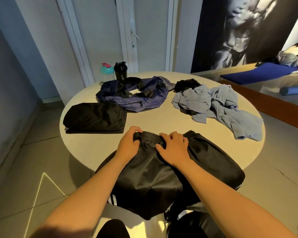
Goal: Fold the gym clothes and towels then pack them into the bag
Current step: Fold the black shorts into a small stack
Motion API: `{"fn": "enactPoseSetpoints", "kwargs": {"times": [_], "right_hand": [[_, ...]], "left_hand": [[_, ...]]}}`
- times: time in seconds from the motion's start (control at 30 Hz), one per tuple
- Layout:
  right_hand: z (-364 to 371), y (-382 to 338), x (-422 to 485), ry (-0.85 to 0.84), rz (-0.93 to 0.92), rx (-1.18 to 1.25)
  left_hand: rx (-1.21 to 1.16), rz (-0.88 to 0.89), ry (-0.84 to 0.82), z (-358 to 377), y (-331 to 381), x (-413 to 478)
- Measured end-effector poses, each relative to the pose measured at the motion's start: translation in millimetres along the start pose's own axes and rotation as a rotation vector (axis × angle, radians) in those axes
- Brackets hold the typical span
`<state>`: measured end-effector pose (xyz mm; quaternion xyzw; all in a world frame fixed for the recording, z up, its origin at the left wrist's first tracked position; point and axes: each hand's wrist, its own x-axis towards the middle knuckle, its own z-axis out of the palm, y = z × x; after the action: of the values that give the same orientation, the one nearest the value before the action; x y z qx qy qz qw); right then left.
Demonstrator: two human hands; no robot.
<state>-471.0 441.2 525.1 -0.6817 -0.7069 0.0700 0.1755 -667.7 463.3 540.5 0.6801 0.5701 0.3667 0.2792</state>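
**Two hands, one pair of shorts [205,157]**

On my feed the black shorts lie at the near side of the round table [162,121], waistband away from the person and legs hanging over the near edge, with white stripes showing low on the left. The left hand [127,145] grips the left end of the elastic waistband, fingers curled round it. The right hand [175,148] sits just beside it on the middle of the waistband, fingers bent over the bunched cloth and thumb stretched out to the left.

To the left of the hands I see a folded black garment [95,117] lying flat. Beyond it the navy bag [134,95] lies slumped with its black straps on top. On the right, well apart from the shorts, light blue towels [218,107] lie in a crumpled heap, and a dark piece of clothing [186,84] pokes out at its far end. A teal bottle [107,71] and a black shaker [120,71] stand at the far edge behind the bag.
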Motion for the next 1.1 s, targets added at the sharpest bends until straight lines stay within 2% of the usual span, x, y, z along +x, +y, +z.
{"fn": "enactPoseSetpoints", "kwargs": {"times": [0.13, 0.27, 0.37, 0.53, 0.63, 0.87, 0.97, 1.1], "right_hand": [[3.6, -2.4, -10.7, 0.133, -0.029, -0.002], [1.1, -4.4, -13.0, 0.049, -0.012, 0.107], [-4.0, -6.3, -11.9, -0.011, -0.033, 0.035], [-16.2, -16.4, -12.7, 0.116, -0.016, -0.012], [-16.4, -24.0, -13.8, 0.005, 0.032, -0.012], [-19.7, -33.9, -15.5, -0.183, -0.038, -0.082], [-19.0, -39.6, -16.8, -0.242, -0.047, -0.07], [-19.7, -50.2, -11.4, -0.253, 0.031, -0.071]], "left_hand": [[-0.09, -0.017, 0.056, -0.5, 2.0, -7.6], [-0.145, 0.013, 0.105, 0.2, 3.0, -12.2], [-0.117, 0.006, 0.114, -0.9, -2.1, -11.4], [-0.079, 0.05, 0.07, -1.8, -7.0, -10.4], [-0.077, 0.041, 0.063, -3.8, -9.0, -11.0], [-0.156, 0.059, 0.089, -8.5, -10.8, -14.7], [-0.204, 0.044, 0.117, -10.7, -12.0, -17.2], [-0.264, 0.059, 0.131, -12.4, -11.2, -24.2]]}}
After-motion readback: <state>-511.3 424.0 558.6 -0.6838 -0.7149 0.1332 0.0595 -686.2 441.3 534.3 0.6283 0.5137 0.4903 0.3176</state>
